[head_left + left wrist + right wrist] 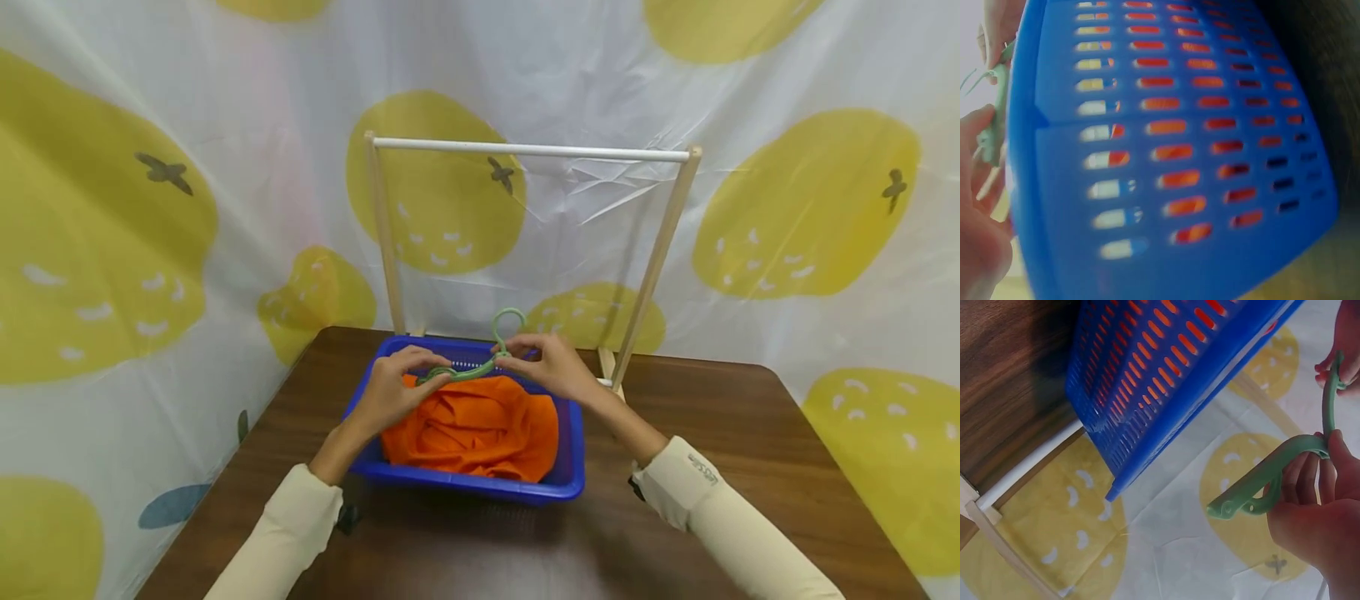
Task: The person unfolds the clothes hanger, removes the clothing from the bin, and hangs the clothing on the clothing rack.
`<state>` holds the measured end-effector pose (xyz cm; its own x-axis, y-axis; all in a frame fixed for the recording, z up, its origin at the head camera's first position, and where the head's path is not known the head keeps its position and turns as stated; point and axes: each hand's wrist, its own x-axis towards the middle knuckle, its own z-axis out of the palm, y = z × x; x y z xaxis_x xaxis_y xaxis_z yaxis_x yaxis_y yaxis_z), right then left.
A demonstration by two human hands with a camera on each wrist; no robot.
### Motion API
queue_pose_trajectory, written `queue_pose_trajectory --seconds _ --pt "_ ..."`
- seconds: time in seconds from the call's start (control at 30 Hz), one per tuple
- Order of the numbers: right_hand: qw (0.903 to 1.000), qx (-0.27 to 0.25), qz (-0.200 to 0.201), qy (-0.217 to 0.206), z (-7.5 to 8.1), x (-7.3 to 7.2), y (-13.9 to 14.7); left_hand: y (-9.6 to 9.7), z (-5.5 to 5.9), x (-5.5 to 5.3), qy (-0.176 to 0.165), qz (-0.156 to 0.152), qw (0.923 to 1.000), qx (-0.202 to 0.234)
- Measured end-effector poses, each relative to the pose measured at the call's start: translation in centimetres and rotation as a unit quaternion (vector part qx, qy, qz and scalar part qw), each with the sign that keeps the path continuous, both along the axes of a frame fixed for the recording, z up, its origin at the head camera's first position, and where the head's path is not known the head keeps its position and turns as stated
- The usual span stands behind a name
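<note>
Above the blue basket [465, 482] both hands hold a green clothes hanger [474, 372], its hook upward. My left hand [393, 387] pinches one arm of it between thumb and fingers. Near the base of the hook, my right hand [558, 367] grips it. In the right wrist view, one arm of the hanger [1260, 472] sticks out past the right hand [1322, 525]. A bundled orange cloth [480, 429] lies in the basket below the hands, also visible through the slots of the basket wall [1129, 119].
Behind the basket stands a rack with a white rail [525, 150] and wooden posts [660, 258]. Basket and rack are on a dark brown wooden table [720, 450]. A white curtain [585, 75] with yellow fruit prints hangs around the back and sides.
</note>
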<state>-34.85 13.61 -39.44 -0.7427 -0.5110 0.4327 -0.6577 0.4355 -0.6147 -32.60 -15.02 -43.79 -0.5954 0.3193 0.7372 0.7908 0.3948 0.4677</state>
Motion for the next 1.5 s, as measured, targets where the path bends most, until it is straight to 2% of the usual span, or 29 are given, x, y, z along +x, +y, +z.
queue_pose_trajectory --seconds 0.17,0.3,0.43,0.57,0.7,0.8,0.93,1.03,1.27,1.5 --pt "1.0 0.001 0.007 0.007 0.7 -0.4 0.0 -0.2 1.5 -0.1 0.003 0.006 0.998 -0.063" --pt "0.9999 -0.002 0.011 0.003 0.8 -0.6 -0.1 -0.2 2.1 0.1 -0.007 0.013 0.9973 -0.072" --pt "0.9999 -0.003 0.011 -0.003 0.5 -0.5 -0.2 -0.1 1.8 0.5 -0.021 0.018 0.9987 -0.042" --pt "1.0 -0.005 0.003 -0.007 0.0 -0.3 -0.1 0.0 1.4 0.7 -0.04 0.021 0.9989 0.011" --pt "0.9999 -0.013 0.003 -0.004 -0.3 -0.3 0.0 0.2 1.5 0.8 -0.062 0.021 0.9956 0.068" --pt "0.9999 -0.015 0.003 -0.002 -0.3 -0.3 0.2 0.3 1.9 1.0 -0.078 0.023 0.9927 0.089" --pt "0.9999 -0.009 0.003 -0.008 -0.1 -0.3 0.3 0.5 2.2 1.1 -0.102 0.031 0.9917 0.072" --pt "0.9998 -0.006 0.012 -0.015 0.1 -0.2 0.3 0.9 2.4 1.0 -0.113 0.033 0.9922 0.04" --pt "0.999 0.003 0.039 -0.024 0.1 0.0 -0.2 2.4 3.3 0.9 -0.092 0.013 0.9955 -0.019" --pt "0.9992 0.016 0.034 -0.016 0.0 -0.1 -0.6 2.8 3.7 0.9 -0.077 0.026 0.9967 -0.011"
